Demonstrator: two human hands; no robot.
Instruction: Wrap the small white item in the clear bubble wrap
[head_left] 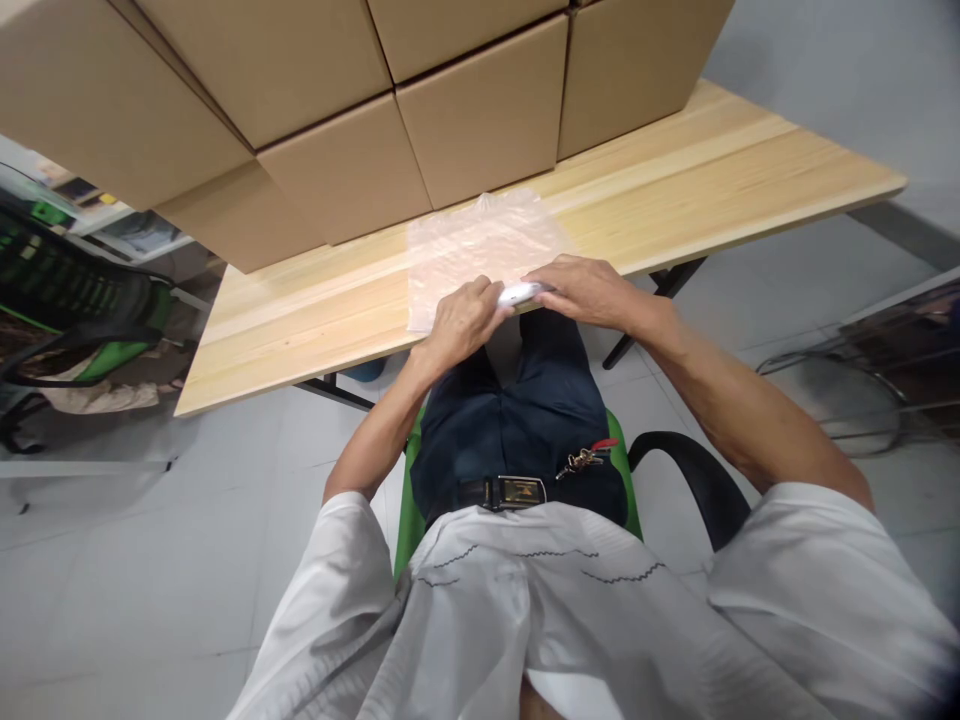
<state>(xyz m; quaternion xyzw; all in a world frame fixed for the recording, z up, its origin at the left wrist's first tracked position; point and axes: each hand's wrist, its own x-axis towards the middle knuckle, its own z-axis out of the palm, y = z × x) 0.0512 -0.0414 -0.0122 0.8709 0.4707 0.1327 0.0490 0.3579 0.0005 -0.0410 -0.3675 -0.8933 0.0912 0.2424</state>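
Between my two hands, at the table's front edge, is a small white object (519, 293); its exact kind is too small to tell. My left hand (466, 318) is closed on its left end, with the fingers curled over. The right end is pinched by my right hand (581, 288), thumb below and fingers above. A sheet of clear, pinkish plastic film (484, 240) lies wrinkled on the wooden table (315, 320), just beyond my hands and partly under them.
Cardboard boxes (480, 110) are stacked along the table's back. A green and black chair (82, 290) stands at the left, near shelves with items. My chair's black armrest (694, 480) is at my right. Coiled cables (832, 400) lie at the far right.
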